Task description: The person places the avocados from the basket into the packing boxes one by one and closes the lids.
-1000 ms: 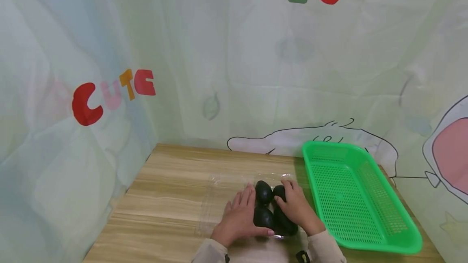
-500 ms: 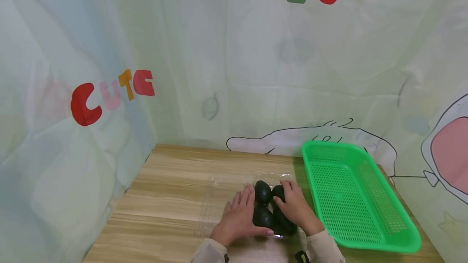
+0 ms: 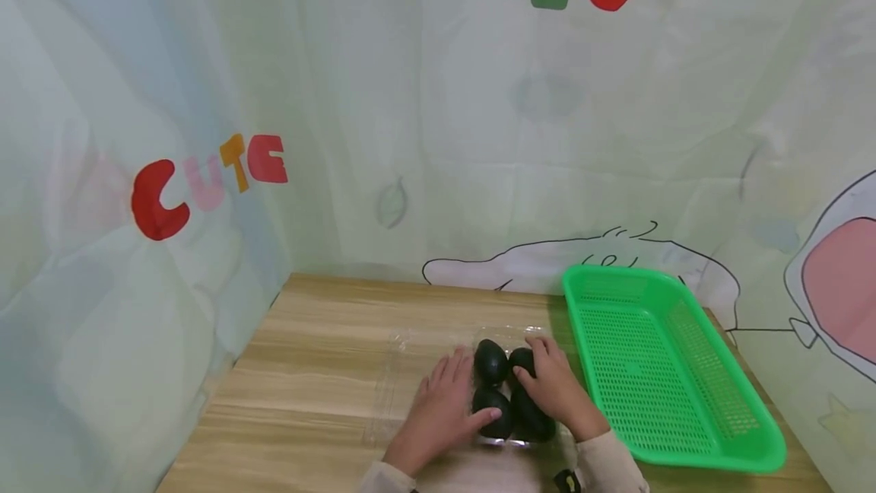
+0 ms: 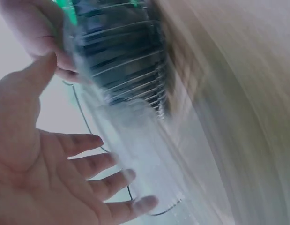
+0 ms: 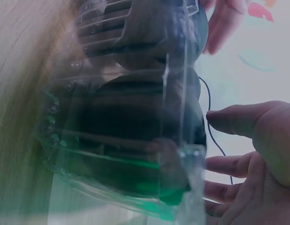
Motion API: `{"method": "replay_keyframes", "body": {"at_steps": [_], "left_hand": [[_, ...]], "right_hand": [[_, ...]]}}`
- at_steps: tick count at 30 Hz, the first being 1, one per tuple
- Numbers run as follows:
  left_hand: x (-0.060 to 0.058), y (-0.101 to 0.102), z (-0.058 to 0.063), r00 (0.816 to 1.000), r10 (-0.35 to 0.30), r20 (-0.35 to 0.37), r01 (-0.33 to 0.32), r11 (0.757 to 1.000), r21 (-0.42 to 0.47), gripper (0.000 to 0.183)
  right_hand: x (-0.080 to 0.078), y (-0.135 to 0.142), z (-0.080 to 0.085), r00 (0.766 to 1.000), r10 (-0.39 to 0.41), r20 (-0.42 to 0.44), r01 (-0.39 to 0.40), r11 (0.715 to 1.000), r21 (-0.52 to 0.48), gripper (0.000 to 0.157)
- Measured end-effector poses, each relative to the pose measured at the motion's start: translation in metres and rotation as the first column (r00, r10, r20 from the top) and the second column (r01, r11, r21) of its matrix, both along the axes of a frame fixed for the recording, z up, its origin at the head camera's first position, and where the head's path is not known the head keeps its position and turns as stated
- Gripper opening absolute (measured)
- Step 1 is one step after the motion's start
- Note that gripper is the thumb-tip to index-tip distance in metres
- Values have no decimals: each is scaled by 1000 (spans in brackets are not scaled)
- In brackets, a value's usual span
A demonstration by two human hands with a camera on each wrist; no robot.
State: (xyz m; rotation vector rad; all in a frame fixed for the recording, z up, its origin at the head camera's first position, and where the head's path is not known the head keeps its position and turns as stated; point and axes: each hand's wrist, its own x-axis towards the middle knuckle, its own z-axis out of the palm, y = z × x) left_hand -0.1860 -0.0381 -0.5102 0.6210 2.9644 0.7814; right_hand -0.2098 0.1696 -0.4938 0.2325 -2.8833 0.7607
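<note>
Several dark, glossy, egg-shaped fruits that look like avocados (image 3: pixel 491 362) sit close together in the ribbed clear plastic box (image 5: pixel 121 161). The box's clear lid (image 4: pixel 140 150) lies folded out to the left. My left hand (image 3: pixel 438 409) is spread over the lid side, fingers straight, its thumb overlapping the near left avocado (image 3: pixel 494 411) in the head view. My right hand (image 3: pixel 557 386) lies over the right-hand pair, fingertips at the far right avocado (image 3: pixel 523 360) and palm partly hiding the near right avocado (image 3: pixel 532 415). Its fingers are loosely bent in the right wrist view.
A green perforated plastic basket (image 3: pixel 657 371) stands right beside my right forearm. The wooden table (image 3: pixel 322 371) meets a printed cloth backdrop (image 3: pixel 411 173) at the back and left.
My left hand has shifted slightly left, and its thumb has lifted from the near edge to over the near left avocado. My right hand and the avocados stay where they were.
</note>
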Motion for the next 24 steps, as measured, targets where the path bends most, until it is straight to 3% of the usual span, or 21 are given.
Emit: {"method": "replay_keyframes", "body": {"at_steps": [5, 12, 16, 19, 21, 24], "left_hand": [[12, -8, 6, 998, 21, -56, -16, 996, 92, 77], [38, -19, 11, 995, 90, 36, -97, 956, 278, 64], [51, -25, 9, 983, 117, 140, -163, 904, 394, 57], [60, -30, 8, 972, 102, 211, -194, 856, 479, 52], [65, -33, 8, 969, 91, 228, -200, 832, 518, 48], [71, -37, 4, 964, 75, 254, -216, 777, 591, 41]], "right_hand": [[-1, 0, 3, 1000, -2, -5, 2, 1000, 9, 58], [-9, 0, 9, 996, -74, 58, 72, 997, 42, 61], [-15, 2, 12, 987, -112, 113, 108, 993, 41, 63], [-17, 3, 15, 983, -121, 136, 117, 992, 36, 64], [-20, 4, 16, 980, -131, 148, 126, 991, 38, 64], [-24, 4, 18, 976, -144, 162, 138, 989, 50, 64]]}}
